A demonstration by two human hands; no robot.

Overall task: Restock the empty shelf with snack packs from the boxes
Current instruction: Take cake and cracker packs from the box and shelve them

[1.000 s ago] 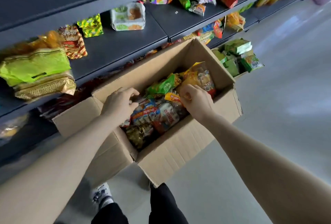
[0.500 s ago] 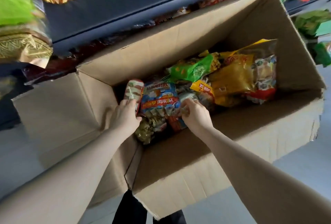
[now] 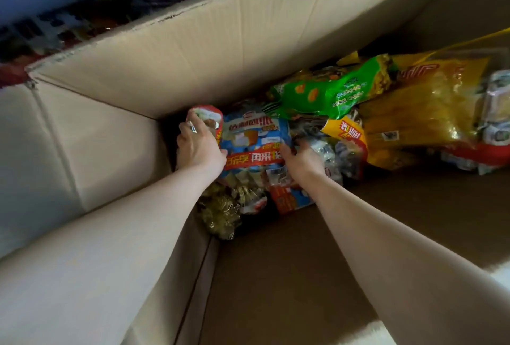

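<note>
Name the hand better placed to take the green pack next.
Right, most likely. The right hand sits at the right edge of the blue pack, nearest the green pack; the left hand grips a red-and-white pack by the left wall of the box.

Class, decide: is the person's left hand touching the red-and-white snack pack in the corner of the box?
Touching. Head view: the left hand curls its fingers over the red-and-white snack pack.

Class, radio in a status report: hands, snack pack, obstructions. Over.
Left hand grips red-and-white pack; right hand grips blue snack pack. Both inside cardboard box. Green pack overlaps the blue one.
</note>
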